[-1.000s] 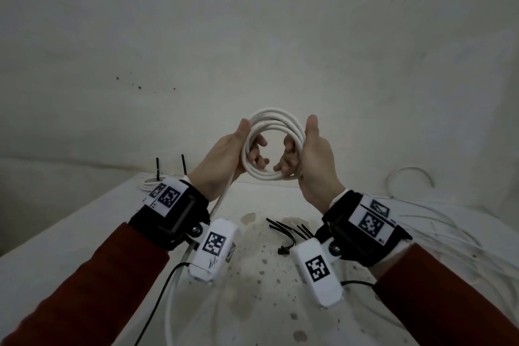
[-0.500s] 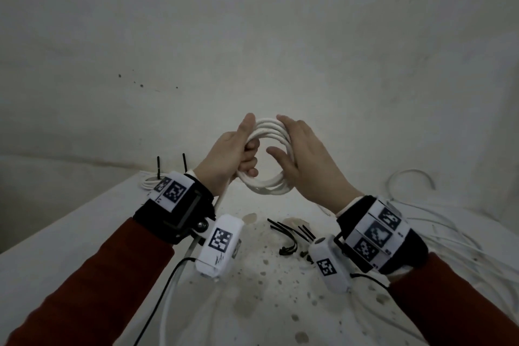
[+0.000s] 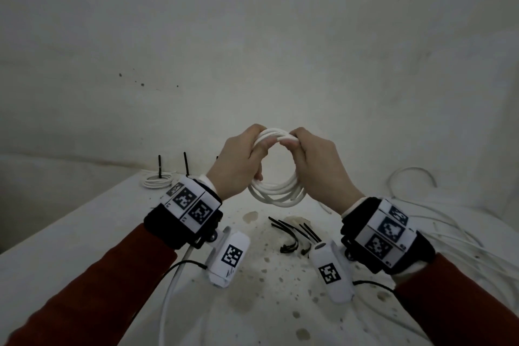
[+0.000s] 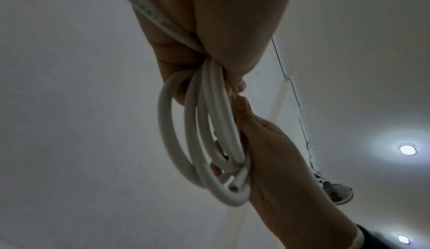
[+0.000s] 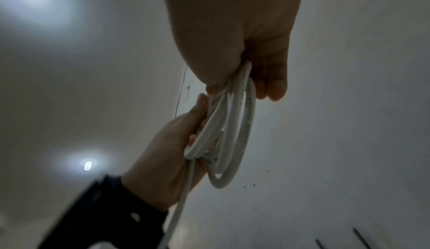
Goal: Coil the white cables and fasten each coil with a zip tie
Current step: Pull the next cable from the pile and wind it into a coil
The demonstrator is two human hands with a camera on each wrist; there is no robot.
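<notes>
A white cable coil (image 3: 278, 195) of several loops hangs in the air above the table. My left hand (image 3: 238, 161) grips its upper left side and my right hand (image 3: 313, 161) grips its upper right side, knuckles up, thumbs nearly meeting at the top. In the left wrist view the coil (image 4: 197, 142) runs from my left hand (image 4: 209, 32) to my right hand (image 4: 279, 161), with a cut cable end (image 4: 234, 188) at the right palm. A cable tail (image 3: 171, 289) drops from the left hand. Black zip ties (image 3: 295, 233) lie on the table under the coil.
A tied coil (image 3: 157, 180) with upright black zip-tie tails lies at the table's (image 3: 70, 233) back left corner. Loose white cables (image 3: 455, 236) sprawl over the right side. The wall stands close behind. The tabletop is stained and spotted.
My right hand left the coil's right side, turned palm down and now grips the top beside the left thumb. The left hand rolled knuckles up. The coil stayed in the air.
</notes>
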